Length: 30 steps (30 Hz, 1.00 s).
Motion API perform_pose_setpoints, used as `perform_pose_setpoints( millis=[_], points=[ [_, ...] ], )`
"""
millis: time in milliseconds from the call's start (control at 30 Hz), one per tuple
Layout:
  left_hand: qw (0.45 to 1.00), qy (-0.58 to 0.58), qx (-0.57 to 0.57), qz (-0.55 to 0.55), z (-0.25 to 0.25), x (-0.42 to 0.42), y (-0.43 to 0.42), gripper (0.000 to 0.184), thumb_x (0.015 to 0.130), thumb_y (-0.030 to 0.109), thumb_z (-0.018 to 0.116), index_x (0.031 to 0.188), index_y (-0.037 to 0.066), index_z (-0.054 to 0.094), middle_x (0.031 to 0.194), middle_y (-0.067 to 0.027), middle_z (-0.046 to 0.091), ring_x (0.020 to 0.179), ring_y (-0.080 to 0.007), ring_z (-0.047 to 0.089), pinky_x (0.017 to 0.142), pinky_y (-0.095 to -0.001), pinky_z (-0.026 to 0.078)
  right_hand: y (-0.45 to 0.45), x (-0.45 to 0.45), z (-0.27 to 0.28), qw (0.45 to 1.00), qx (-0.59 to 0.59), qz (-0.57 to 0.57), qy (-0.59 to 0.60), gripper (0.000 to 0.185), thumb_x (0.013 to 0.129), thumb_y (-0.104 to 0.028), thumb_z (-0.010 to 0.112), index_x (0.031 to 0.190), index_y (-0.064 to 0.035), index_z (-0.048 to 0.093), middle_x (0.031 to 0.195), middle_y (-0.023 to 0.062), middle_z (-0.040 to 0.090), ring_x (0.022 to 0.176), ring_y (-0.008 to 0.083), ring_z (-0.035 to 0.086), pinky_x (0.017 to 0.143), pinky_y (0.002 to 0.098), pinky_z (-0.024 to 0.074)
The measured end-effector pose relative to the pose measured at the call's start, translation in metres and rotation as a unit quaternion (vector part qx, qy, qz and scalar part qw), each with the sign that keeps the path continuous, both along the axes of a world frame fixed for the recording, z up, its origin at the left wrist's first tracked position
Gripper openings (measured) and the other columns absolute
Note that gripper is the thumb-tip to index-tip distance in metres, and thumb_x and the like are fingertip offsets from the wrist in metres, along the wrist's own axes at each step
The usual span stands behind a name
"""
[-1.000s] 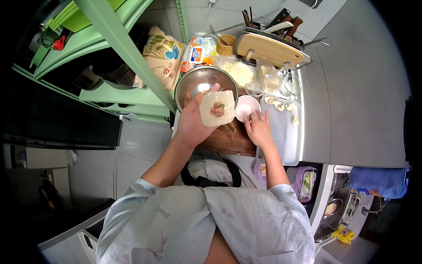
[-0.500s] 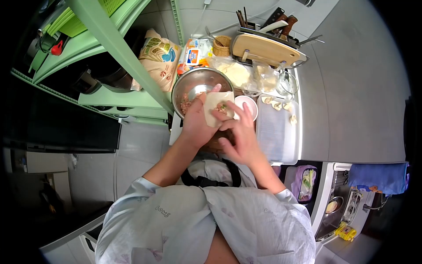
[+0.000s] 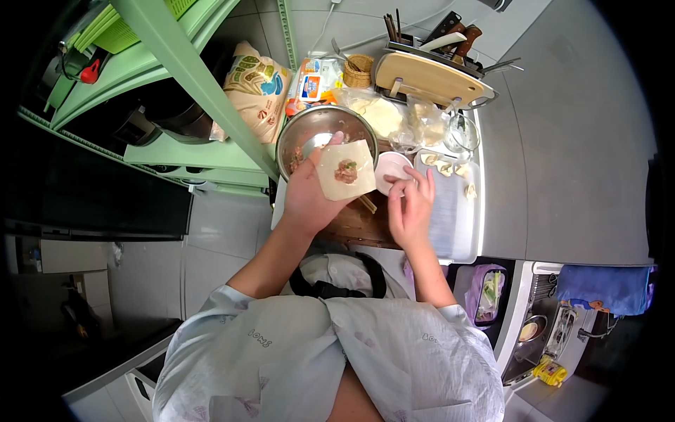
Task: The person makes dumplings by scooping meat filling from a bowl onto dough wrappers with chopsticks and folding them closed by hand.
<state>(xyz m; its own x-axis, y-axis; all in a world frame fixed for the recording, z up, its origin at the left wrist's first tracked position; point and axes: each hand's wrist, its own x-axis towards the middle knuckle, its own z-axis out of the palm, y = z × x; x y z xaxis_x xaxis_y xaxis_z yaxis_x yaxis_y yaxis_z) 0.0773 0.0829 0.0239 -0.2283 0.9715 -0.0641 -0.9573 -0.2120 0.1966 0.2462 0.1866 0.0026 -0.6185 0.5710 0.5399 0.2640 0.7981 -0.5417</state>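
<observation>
A square wonton wrapper (image 3: pixel 334 184) lies across the fingers of my left hand (image 3: pixel 309 193), held along its left side. A small mound of minced-meat filling (image 3: pixel 346 171) with green bits sits in its middle. My right hand (image 3: pixel 411 211) is at the small pale dish (image 3: pixel 389 166), fingers bent and apart, a fingertip over its lower rim; whether it touches inside I cannot tell. Behind my left hand stands a steel bowl (image 3: pixel 327 114) with meat filling (image 3: pixel 296 156) in it. Folded wontons (image 3: pixel 444 168) lie at the far end of the white tray (image 3: pixel 443 218), to the right.
Chopsticks (image 3: pixel 368 204) lie partly under the wrapper on the brown board (image 3: pixel 358 228). Behind are bagged wrappers (image 3: pixel 380 116), a glass bowl (image 3: pixel 462 133) and a rack with a cutting board (image 3: pixel 429 77) and knives (image 3: pixel 460 42). A green shelf post (image 3: pixel 204 91) rises at left.
My right hand has moved off the wrapper, rightward to the small dish. The wrapper now lies in plain view on my left hand, with the filling uncovered.
</observation>
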Motion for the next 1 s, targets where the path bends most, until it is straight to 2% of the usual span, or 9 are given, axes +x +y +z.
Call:
perform_pose_setpoints(
  millis=[133, 167, 267, 567, 667, 800, 867, 900, 1000],
  points=[
    [1.000, -0.002, -0.005, 0.004, 0.003, -0.003, -0.001, 0.050, 0.101, 0.032, 0.029, 0.146, 0.011, 0.028, 0.142, -0.0086, 0.040, 0.132, -0.0285, 0.037, 0.108, -0.0534, 0.026, 0.030, 0.002, -0.055, 0.985, 0.014, -0.115, -0.131, 0.022, 0.090, -0.022, 0.054, 0.085, -0.0012, 0.057, 0.096, 0.0158, 0.065, 0.116, 0.0382, 0.048, 0.109, 0.0565, 0.0201],
    [1.000, 0.000, -0.005, 0.001, 0.005, -0.004, -0.002, 0.050, 0.101, 0.033, 0.029, 0.146, 0.011, 0.028, 0.142, -0.0081, 0.040, 0.132, -0.0283, 0.037, 0.108, -0.0532, 0.027, 0.035, 0.004, -0.066, 0.979, 0.036, -0.111, -0.165, 0.031, 0.092, -0.028, 0.051, 0.087, 0.0016, 0.058, 0.094, 0.0207, 0.064, 0.116, 0.0400, 0.049, 0.109, 0.0574, 0.0186],
    [1.000, 0.002, -0.013, -0.001, 0.008, -0.006, -0.003, 0.050, 0.101, 0.034, 0.029, 0.146, 0.011, 0.029, 0.142, -0.0072, 0.040, 0.133, -0.0278, 0.037, 0.108, -0.0526, 0.027, 0.038, 0.009, -0.083, 0.966, 0.047, -0.093, -0.238, 0.033, 0.093, -0.029, 0.049, 0.088, 0.0013, 0.059, 0.092, 0.0221, 0.065, 0.115, 0.0393, 0.050, 0.110, 0.0577, 0.0168],
    [1.000, 0.021, -0.008, -0.007, 0.011, -0.005, -0.002, 0.050, 0.101, 0.034, 0.029, 0.145, 0.010, 0.030, 0.142, -0.0049, 0.040, 0.133, -0.0257, 0.036, 0.109, -0.0514, 0.027, 0.033, 0.009, -0.074, 0.955, -0.023, -0.053, -0.292, 0.037, 0.094, -0.033, 0.047, 0.091, 0.0021, 0.059, 0.094, 0.0238, 0.065, 0.118, 0.0392, 0.049, 0.110, 0.0574, 0.0163],
    [1.000, 0.024, -0.002, -0.008, 0.012, -0.006, 0.000, 0.050, 0.101, 0.033, 0.028, 0.145, 0.009, 0.030, 0.142, -0.0045, 0.040, 0.133, -0.0255, 0.036, 0.109, -0.0510, 0.027, 0.037, 0.011, -0.079, 0.958, -0.038, -0.019, -0.283, 0.031, 0.093, -0.030, 0.050, 0.095, 0.0009, 0.057, 0.100, 0.0232, 0.064, 0.121, 0.0393, 0.047, 0.110, 0.0567, 0.0177],
    [1.000, 0.025, 0.002, -0.005, 0.010, -0.006, -0.001, 0.049, 0.102, 0.031, 0.027, 0.145, 0.008, 0.030, 0.142, -0.0043, 0.040, 0.133, -0.0255, 0.037, 0.109, -0.0499, 0.027, 0.023, 0.009, -0.039, 0.996, -0.058, -0.010, -0.070, 0.019, 0.088, -0.020, 0.057, 0.094, -0.0031, 0.053, 0.110, 0.0192, 0.062, 0.124, 0.0376, 0.045, 0.111, 0.0543, 0.0193],
    [1.000, 0.011, -0.005, 0.001, 0.009, -0.005, 0.001, 0.049, 0.102, 0.031, 0.024, 0.146, 0.008, 0.027, 0.146, -0.0138, 0.034, 0.134, -0.0346, 0.033, 0.110, -0.0530, 0.024, 0.008, 0.009, -0.008, 0.997, -0.043, 0.058, 0.036, 0.017, 0.084, -0.016, 0.061, 0.092, -0.0056, 0.051, 0.116, 0.0167, 0.061, 0.124, 0.0366, 0.044, 0.111, 0.0530, 0.0199],
    [1.000, 0.004, -0.008, 0.003, 0.009, -0.004, 0.002, 0.049, 0.102, 0.030, 0.022, 0.146, 0.008, 0.025, 0.147, -0.0186, 0.031, 0.135, -0.0391, 0.031, 0.111, -0.0546, 0.023, -0.003, 0.008, 0.005, 0.992, -0.041, 0.103, 0.060, 0.018, 0.079, -0.015, 0.063, 0.090, -0.0081, 0.050, 0.124, 0.0109, 0.059, 0.126, 0.0345, 0.044, 0.111, 0.0519, 0.0194],
    [0.999, 0.031, 0.003, -0.010, 0.012, -0.002, 0.003, 0.048, 0.102, 0.029, 0.025, 0.145, 0.007, 0.030, 0.140, -0.0058, 0.042, 0.132, -0.0261, 0.038, 0.109, -0.0491, 0.028, -0.029, 0.004, 0.042, 0.979, 0.026, 0.200, -0.036, 0.018, 0.077, -0.014, 0.063, 0.089, -0.0090, 0.050, 0.123, 0.0068, 0.061, 0.127, 0.0337, 0.043, 0.111, 0.0518, 0.0181]
  ],
)
